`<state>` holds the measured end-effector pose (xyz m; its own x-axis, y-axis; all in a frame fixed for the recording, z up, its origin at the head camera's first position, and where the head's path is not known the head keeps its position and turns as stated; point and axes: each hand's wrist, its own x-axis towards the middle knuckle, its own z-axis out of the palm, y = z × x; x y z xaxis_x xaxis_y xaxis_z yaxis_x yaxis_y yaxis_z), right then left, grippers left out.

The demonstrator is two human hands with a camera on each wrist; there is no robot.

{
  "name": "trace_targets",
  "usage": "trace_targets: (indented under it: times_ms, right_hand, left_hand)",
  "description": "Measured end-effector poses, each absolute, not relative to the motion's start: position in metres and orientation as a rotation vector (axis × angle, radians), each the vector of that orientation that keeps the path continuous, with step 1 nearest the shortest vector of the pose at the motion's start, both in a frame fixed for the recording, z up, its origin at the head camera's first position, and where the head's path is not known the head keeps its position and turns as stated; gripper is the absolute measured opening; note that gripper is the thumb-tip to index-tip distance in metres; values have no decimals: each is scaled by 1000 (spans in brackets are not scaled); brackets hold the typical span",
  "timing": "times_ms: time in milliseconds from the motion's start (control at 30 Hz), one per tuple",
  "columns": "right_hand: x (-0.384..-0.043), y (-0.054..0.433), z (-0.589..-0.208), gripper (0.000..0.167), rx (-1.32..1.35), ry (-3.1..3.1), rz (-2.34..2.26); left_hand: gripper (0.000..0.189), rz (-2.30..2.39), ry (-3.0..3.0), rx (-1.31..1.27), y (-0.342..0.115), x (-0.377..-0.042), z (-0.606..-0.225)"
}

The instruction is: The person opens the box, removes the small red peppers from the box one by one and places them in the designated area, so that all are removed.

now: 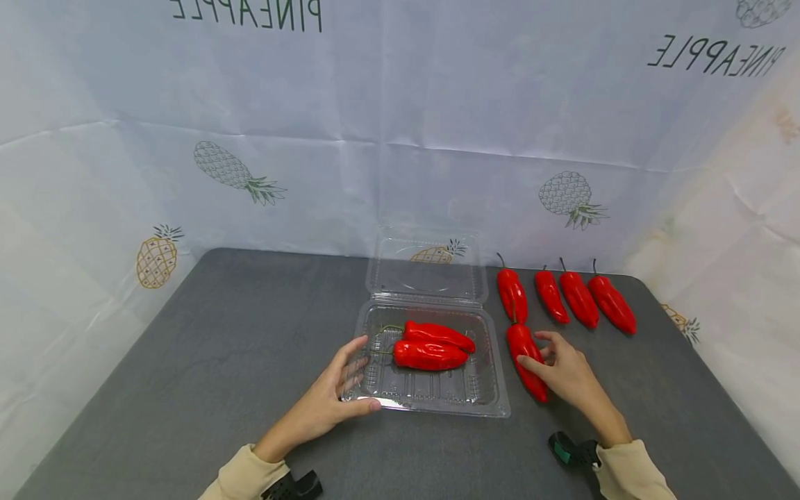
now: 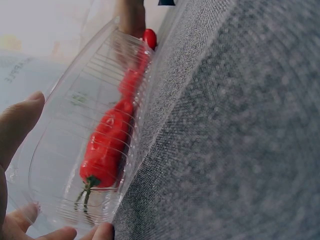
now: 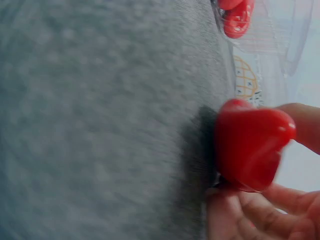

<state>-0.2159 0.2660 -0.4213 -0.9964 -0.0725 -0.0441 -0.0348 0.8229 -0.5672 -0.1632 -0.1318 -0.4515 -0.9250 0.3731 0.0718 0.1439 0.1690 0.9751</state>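
A transparent plastic clamshell container [image 1: 490,385] lies opened out, its lid [image 1: 425,274] spread toward the back. Inside lie two red peppers [image 1: 430,355] with thin stems pointing left. My left hand [image 1: 321,399] rests at the container's front left corner, fingers spread along the left wall and thumb by the front rim. In the left wrist view, the fingertips [image 2: 102,231] meet the clear wall. To the right of the container, my right hand [image 1: 565,371] pinches a red pepper [image 1: 525,361] between thumb and fingers. The right wrist view shows that pepper's glossy lower end [image 3: 250,145].
Behind the pinched pepper lies another red pepper [image 1: 512,295]. Several more, including one red pepper [image 1: 612,304] farthest right, lie in a row near the back right table edge. A pineapple-print cloth [image 1: 337,187] hangs behind the dark grey table [image 1: 250,326].
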Motion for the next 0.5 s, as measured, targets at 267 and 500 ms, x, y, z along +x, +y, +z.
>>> trace_targets:
  times_ms: [267, 500]
  right_hand:
    - [-215, 272, -415, 69, -87, 2847, -910]
    - [-214, 269, -414, 72, -10, 2745, -980]
  left_hand:
    - [97, 1855, 2245, 528, -132, -164, -452]
    - [99, 1848, 2240, 491, -132, -163, -451]
